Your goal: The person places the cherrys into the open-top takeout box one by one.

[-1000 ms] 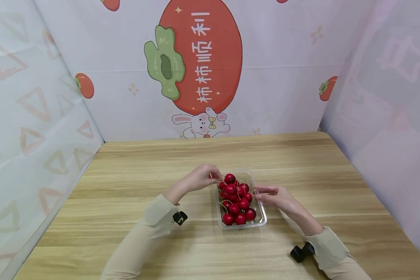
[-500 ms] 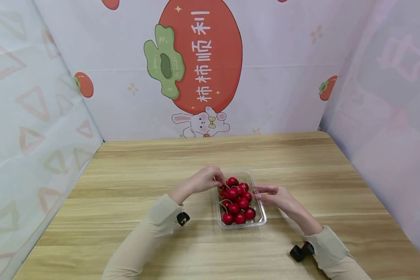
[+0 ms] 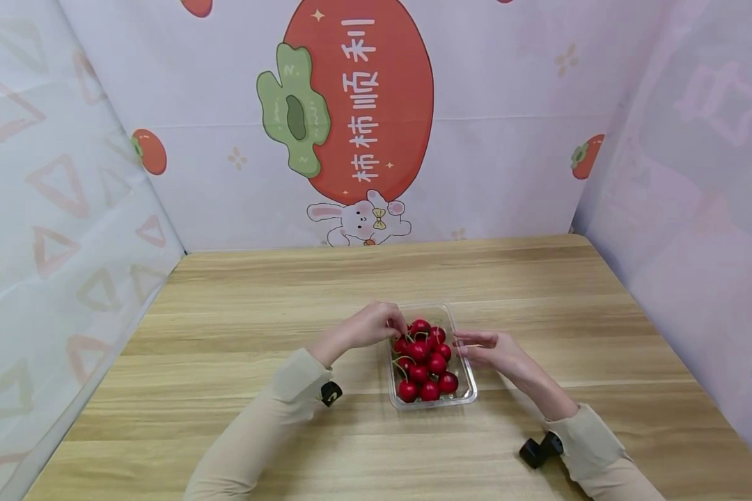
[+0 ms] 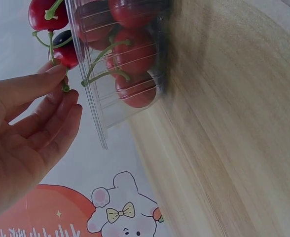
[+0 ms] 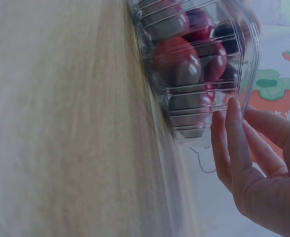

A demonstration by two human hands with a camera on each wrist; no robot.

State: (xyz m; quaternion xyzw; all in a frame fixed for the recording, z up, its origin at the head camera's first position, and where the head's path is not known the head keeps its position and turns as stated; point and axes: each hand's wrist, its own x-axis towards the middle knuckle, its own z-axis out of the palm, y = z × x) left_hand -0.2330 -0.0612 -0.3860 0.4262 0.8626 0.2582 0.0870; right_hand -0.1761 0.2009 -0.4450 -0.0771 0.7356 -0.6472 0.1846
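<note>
A clear plastic punnet [image 3: 397, 402] with a ridged wall stands on the table, filled with several red cherries [image 3: 418, 351] on green stems. At its far left corner my left hand [image 3: 371, 325] pinches a cherry stem [image 4: 53, 49] between thumb and fingertips. In the left wrist view, two cherries show above the rim near those fingers, one a dark red cherry [image 4: 66, 49]. My right hand [image 3: 494, 352] is at the punnet's right side, fingers fairly straight. Its fingertips [image 5: 233, 106] touch the wall close to the rim in the right wrist view.
The wood-grain table [image 3: 257, 292] extends around the punnet on every side. A printed cloth [image 3: 501, 174] hangs behind it, and pale cloth walls [image 3: 44, 209] close in both sides. Black camera mounts [image 3: 331, 394] sit on both wrists.
My left hand has moved slightly right and toward me, over the punnet's left rim. The upper cherries near it have shifted right and nearer. My right hand has stayed in place.
</note>
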